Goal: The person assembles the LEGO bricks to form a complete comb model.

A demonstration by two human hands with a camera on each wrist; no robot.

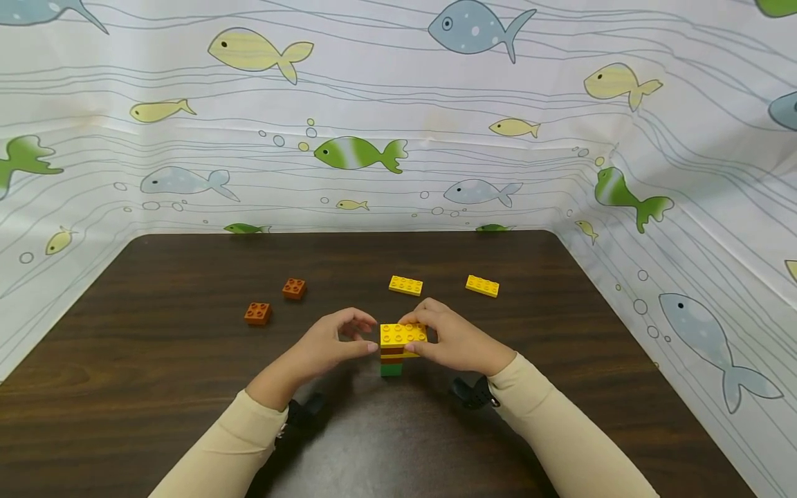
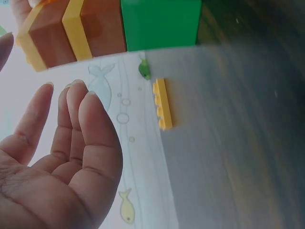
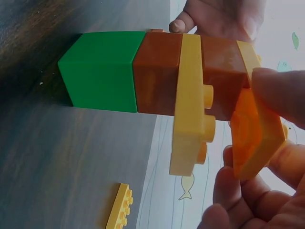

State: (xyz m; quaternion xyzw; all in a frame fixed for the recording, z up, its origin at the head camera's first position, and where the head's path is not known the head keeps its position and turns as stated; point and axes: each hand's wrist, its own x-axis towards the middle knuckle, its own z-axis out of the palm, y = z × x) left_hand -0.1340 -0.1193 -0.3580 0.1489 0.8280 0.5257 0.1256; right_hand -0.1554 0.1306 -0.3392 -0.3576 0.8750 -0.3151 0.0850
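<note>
A small tower of toy building bricks stands on the table. At its base is a green brick (image 1: 391, 370), then a brown brick (image 3: 157, 71), a long yellow plate (image 3: 187, 105), and another brown brick (image 3: 221, 62). Topping it is a second long yellow plate (image 1: 398, 335), which overhangs to the right. My right hand (image 1: 457, 339) pinches this top plate at its overhanging end between thumb and fingers. Whether the plate is fully seated I cannot tell. Just left of the tower, my left hand (image 1: 326, 342) holds nothing, its thumb and fingers apart.
Two loose brown bricks (image 1: 258, 313) lie on the dark wooden table (image 1: 156, 387) to the left. Behind the tower lie a yellow plate (image 1: 405, 285) and, further right, another yellow plate (image 1: 482, 286). A fish-patterned cloth (image 1: 373, 76) hangs behind and beside the table.
</note>
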